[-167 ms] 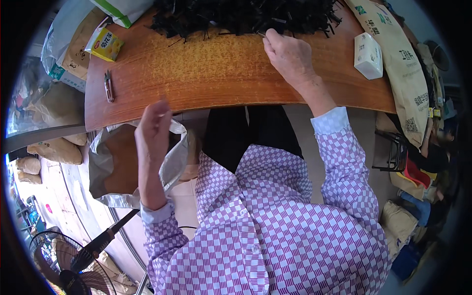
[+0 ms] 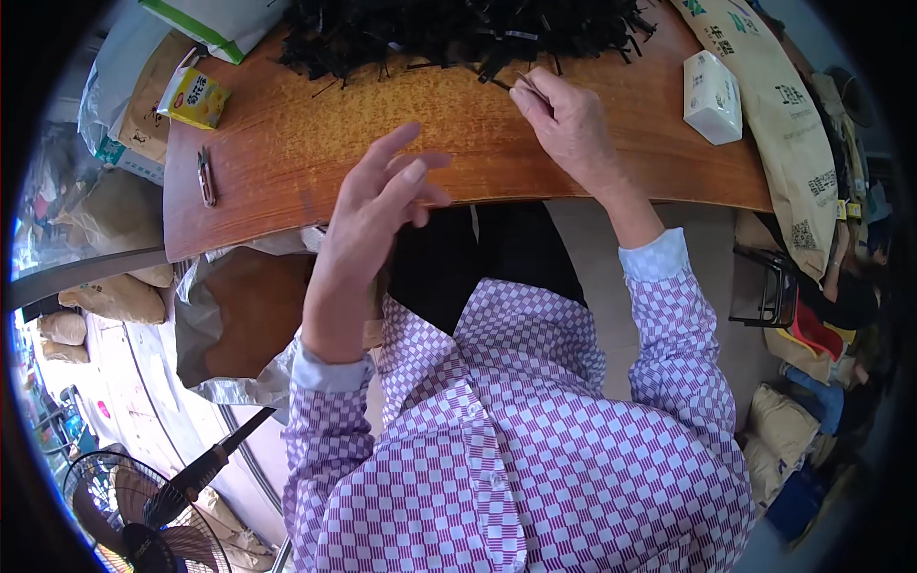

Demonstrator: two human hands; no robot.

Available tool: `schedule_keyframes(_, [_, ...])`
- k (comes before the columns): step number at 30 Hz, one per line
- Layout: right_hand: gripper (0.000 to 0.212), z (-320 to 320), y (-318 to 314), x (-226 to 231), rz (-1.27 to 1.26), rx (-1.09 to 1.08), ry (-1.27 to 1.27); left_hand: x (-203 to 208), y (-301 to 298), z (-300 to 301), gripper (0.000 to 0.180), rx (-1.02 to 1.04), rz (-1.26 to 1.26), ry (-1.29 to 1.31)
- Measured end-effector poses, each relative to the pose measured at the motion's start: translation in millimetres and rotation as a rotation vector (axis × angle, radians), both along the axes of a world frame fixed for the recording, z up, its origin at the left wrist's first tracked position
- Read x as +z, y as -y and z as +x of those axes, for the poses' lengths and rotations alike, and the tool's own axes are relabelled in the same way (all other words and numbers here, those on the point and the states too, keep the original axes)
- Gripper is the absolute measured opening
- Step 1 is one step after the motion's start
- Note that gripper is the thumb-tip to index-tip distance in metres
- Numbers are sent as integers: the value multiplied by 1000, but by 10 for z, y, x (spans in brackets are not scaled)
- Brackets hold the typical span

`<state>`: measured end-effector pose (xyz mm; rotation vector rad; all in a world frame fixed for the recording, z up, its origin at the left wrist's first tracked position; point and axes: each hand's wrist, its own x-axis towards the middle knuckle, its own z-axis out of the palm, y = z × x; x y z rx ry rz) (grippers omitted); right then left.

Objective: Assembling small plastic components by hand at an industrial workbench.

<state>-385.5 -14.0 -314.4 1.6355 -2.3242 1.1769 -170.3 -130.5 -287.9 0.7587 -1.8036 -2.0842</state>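
Observation:
A heap of thin black strip-like pieces (image 2: 449,38) lies along the far side of the brown wooden table (image 2: 287,177). Just in front of the heap, my right hand (image 2: 575,119) is closed in a pinch around a thin black strip (image 2: 497,82) that sticks out leftward from the fingertips. The finer details of that piece are too small to tell. My left hand (image 2: 382,196) hovers at the table's front edge with its fingers spread and nothing in it.
Small thread snips (image 2: 206,178) and a yellow carton (image 2: 196,98) lie at the table's left. A white tissue pack (image 2: 713,97) stands on the right beside a large paper sack (image 2: 774,115). An open, silvery-edged bag (image 2: 244,315) hangs below the front edge; a fan (image 2: 143,516) is lower left.
My left hand has moved up and to the right from above the open bag, and its fingers have spread. My right hand has drawn slightly nearer, with the black strip now showing.

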Motion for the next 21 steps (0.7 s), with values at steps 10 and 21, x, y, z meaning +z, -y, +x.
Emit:
schedule_keyframes(10, [10,285,-557,-93,-107,254,705,-357,-194,-636,41,-212,908,-433])
schedule_keyframes(21, [18,392,-616,-83,-98,150,803,-234,-378,-620,31,-76,454,-234])
